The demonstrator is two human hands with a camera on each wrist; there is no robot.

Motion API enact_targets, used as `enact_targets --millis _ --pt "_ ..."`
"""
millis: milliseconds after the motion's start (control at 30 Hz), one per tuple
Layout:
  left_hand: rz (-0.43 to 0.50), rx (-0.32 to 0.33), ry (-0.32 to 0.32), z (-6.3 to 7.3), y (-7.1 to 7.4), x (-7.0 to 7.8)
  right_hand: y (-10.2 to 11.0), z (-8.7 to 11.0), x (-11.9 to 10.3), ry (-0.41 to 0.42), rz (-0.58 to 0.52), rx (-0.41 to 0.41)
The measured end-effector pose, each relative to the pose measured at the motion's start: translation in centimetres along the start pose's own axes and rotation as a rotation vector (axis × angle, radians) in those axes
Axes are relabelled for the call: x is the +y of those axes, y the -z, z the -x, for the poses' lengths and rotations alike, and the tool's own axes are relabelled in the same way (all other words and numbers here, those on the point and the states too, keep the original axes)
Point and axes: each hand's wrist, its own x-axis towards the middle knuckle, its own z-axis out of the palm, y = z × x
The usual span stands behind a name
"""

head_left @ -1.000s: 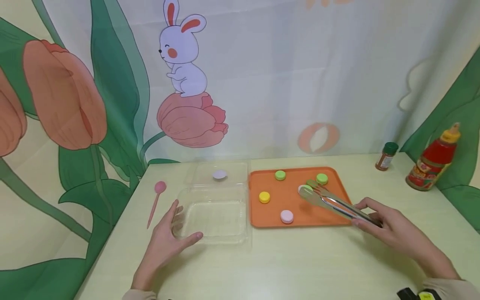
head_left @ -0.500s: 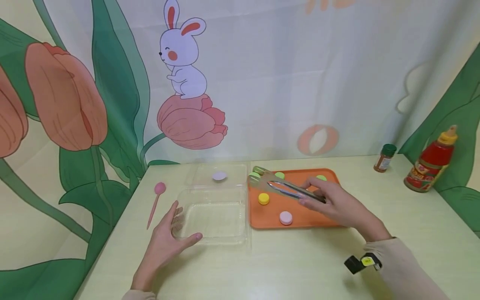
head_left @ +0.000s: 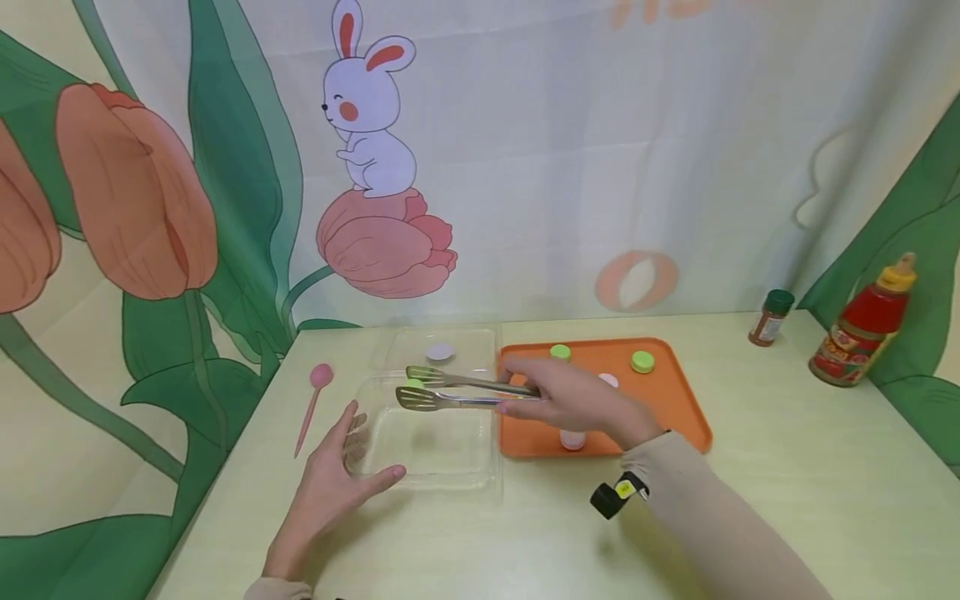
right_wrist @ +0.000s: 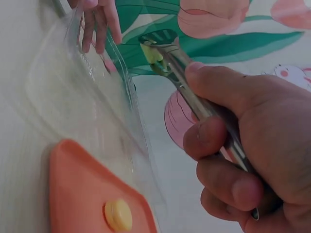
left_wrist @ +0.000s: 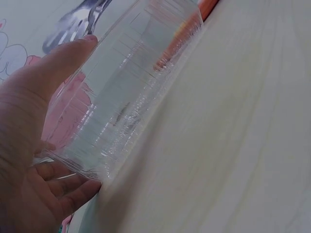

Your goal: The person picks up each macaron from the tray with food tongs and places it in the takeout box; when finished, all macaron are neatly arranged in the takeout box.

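The right hand [head_left: 570, 400] is clamped on one pair of tongs [head_left: 472, 402], whose two tips hold one green macaron [head_left: 415, 384] above one clear container [head_left: 427, 479]; the left hand [head_left: 330, 479] has thumb and fingers curled about that container's left side. Beside it, one orange tray [head_left: 678, 417] bears two more green macarons [head_left: 642, 362], two pale macarons [head_left: 572, 440] and one yellow macaron [right_wrist: 119, 216].

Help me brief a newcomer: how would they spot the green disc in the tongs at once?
Find the clear plastic box beside the orange tray. Above it reach metal tongs, held in the right hand. The green disc sits between their tips; the other two green discs lie on the tray.
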Motion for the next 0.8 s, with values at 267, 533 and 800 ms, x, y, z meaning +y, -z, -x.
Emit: enact_targets --millis 267,533,800 --pt "-0.001 -0.008 0.028 -0.1 0.0 0.0 -1.3 -4.4 -2.1 0.034 0.199 -0.072" --pt "0.004 -0.001 0.003 -0.3 0.0 0.0 -2.6 -7.0 -3.0 -0.028 0.281 -0.140" --pt "-0.008 0.009 -0.005 -0.4 0.0 -0.2 -3.4 -8.0 -3.2 -0.085 0.315 -0.179"
